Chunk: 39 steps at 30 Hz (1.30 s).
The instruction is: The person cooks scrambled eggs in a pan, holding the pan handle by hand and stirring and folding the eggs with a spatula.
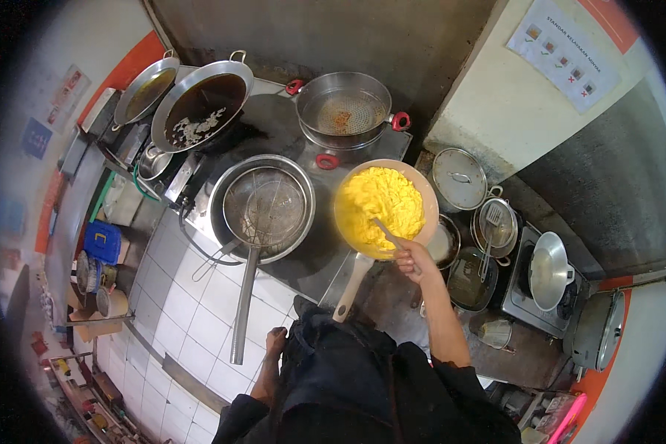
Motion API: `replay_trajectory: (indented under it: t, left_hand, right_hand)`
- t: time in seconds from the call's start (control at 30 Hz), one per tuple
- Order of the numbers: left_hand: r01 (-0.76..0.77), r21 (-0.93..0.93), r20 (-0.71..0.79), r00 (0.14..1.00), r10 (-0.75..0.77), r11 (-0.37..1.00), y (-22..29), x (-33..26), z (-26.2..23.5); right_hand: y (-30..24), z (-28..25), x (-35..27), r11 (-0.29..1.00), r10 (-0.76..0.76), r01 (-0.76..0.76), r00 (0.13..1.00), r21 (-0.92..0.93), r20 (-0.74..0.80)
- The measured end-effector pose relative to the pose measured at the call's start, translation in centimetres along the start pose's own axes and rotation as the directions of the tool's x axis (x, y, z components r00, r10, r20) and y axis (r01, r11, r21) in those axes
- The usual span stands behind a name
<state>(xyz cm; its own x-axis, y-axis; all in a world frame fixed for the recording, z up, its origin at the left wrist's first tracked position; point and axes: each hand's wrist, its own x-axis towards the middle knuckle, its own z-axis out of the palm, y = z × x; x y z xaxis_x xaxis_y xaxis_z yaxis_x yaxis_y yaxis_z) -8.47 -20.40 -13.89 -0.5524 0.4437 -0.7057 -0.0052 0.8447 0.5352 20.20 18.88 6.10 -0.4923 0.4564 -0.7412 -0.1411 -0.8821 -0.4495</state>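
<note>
My right hand is closed round the handle of a greyish cooking utensil. The far end of that utensil is sunk in yellow scrambled egg, so its head is hidden. The egg fills much of a beige frying pan on the dark worktop, and the pan's long cream handle points toward my body, with no hand on it. Down by my waist, at the left side of my dark clothing, my left hand is curled closed, with nothing visible in it.
Left of the pan, a long-handled strainer rests over a metal bowl. Behind stands a steamer pot with red handles. Two oil-filled woks are far left. A lidded pot and a stove with a wok stand right.
</note>
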Motion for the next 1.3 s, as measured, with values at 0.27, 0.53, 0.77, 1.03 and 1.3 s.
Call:
replay_trajectory:
  t: [0.27, 0.53, 0.77, 1.03, 1.3]
  left_hand:
    - [-0.094, -0.022, 0.003, 0.996, 0.095, 0.995, -2.0, 0.5, 0.4]
    - [-0.299, 0.168, 0.036, 0.954, 0.297, 0.939, -5.8, 2.5, 0.7]
    - [0.037, -0.139, 0.023, 0.999, -0.034, 0.990, -0.9, 0.5, 0.7]
    - [-0.087, -0.019, -0.020, 0.996, 0.087, 0.996, -1.4, -0.2, 0.4]
    - [0.056, -0.222, 0.013, 0.998, -0.054, 0.973, 0.4, -0.4, 0.1]
  right_hand:
    - [-2.6, -6.0, -5.1, 0.940, 0.053, -0.123, 0.974, 0.319, 0.220]
    - [-9.6, 0.9, -13.0, 0.632, 0.124, -0.145, 0.989, -0.761, -0.086]
    - [-9.1, 2.4, -3.9, 0.276, 0.234, -0.109, 0.971, -0.955, -0.043]
    - [-5.4, 4.1, 0.6, 0.857, -0.098, 0.091, 0.995, -0.508, 0.013]
    - [-3.2, 0.9, -0.4, 0.956, -0.216, 0.193, 0.972, -0.221, -0.086]
